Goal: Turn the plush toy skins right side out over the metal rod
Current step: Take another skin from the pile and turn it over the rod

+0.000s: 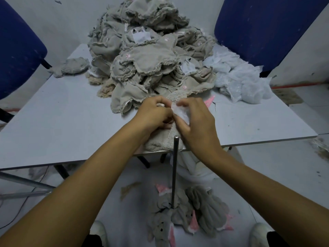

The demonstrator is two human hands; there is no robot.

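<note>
A grey plush toy skin (162,142) lies at the table's front edge, its fluffy side showing, with a white fabric patch (181,113) on its upper part. My left hand (154,113) grips the skin beside the patch with curled fingers. My right hand (195,125) pinches the white patch between thumb and fingers. An upright metal rod (174,168) stands just in front of the table edge, its tip below my right hand; the skin is not on it. A big heap of inside-out grey skins (146,56) fills the back of the table.
The white table (62,113) carries loose white fabric pieces (240,82) at the right and one stray grey skin (74,65) at the left. Turned plush toys with pink ears (187,216) lie on the floor around the rod's foot. Blue chairs (263,27) stand at both sides.
</note>
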